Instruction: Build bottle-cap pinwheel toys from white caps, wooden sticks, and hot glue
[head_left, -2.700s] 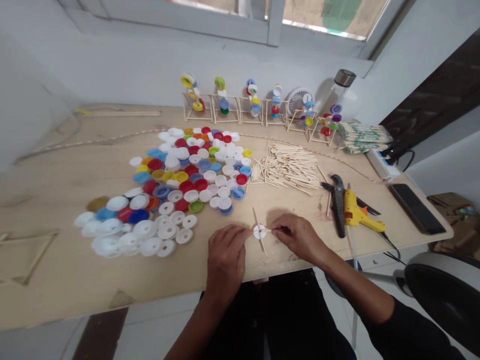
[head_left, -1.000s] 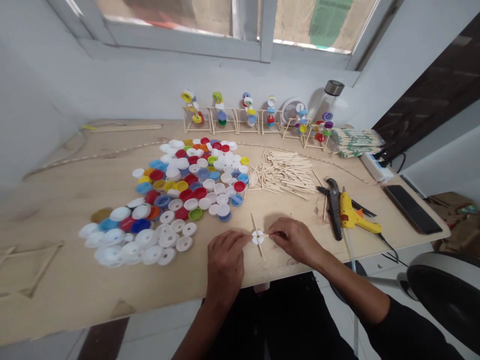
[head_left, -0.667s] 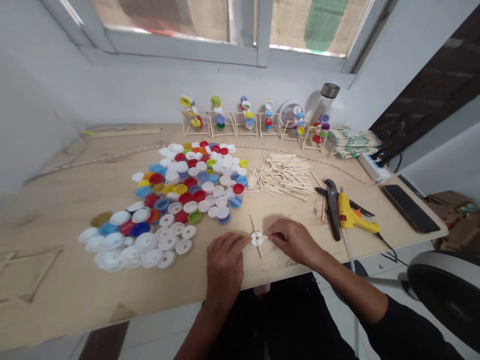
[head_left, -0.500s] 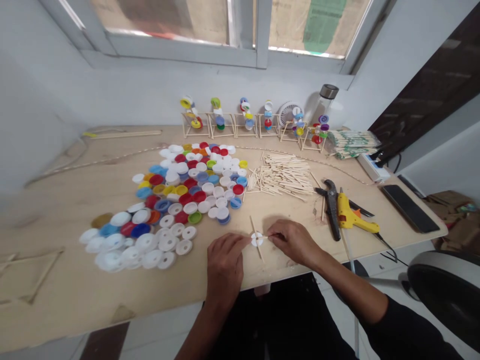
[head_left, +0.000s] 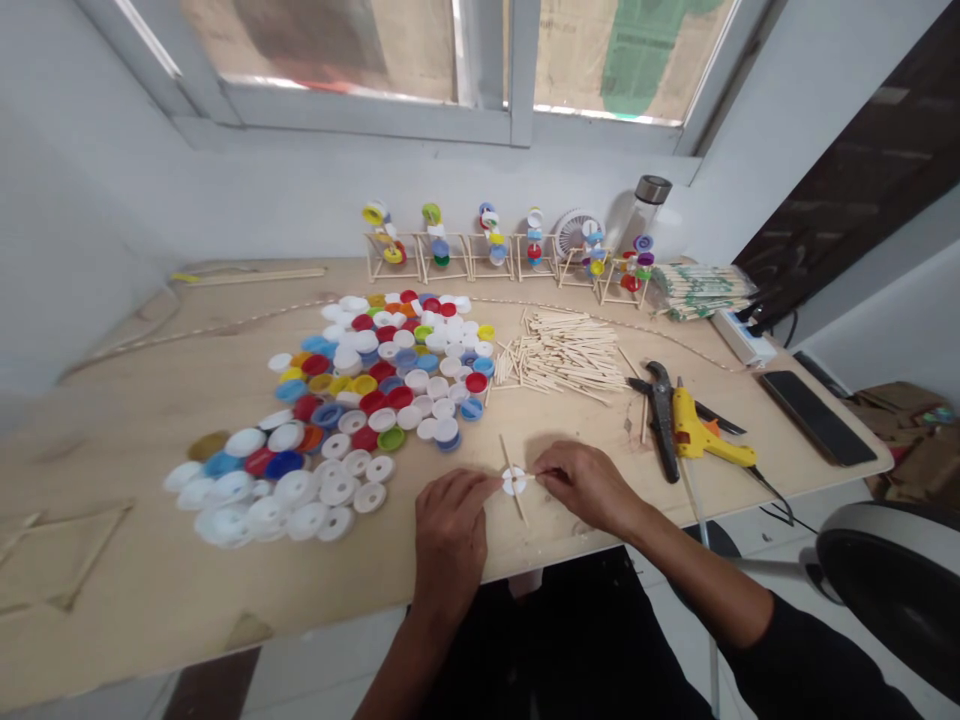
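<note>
A white bottle cap (head_left: 514, 482) lies near the front edge of the wooden table (head_left: 112, 400), with thin wooden sticks (head_left: 511, 462) crossed over it. My left hand (head_left: 450, 525) rests with its fingers curled, the fingertips pressing on the left end of one stick at the cap. My right hand (head_left: 589, 485) pinches the right end of that same stick. Both hands lie on the tabletop, on either side of the cap.
A spread of coloured and white bottle caps (head_left: 360, 400) covers the table's middle-left. A pile of sticks (head_left: 566, 350) lies behind my hands. Pliers (head_left: 661, 420) and a yellow glue gun (head_left: 701, 435) sit at right, a phone (head_left: 817, 405) beyond. Finished cap-and-stick models (head_left: 495, 245) line the wall.
My hands and the cap stay in the same place on the table. Only the camera has tipped slightly upward, showing more of the window.
</note>
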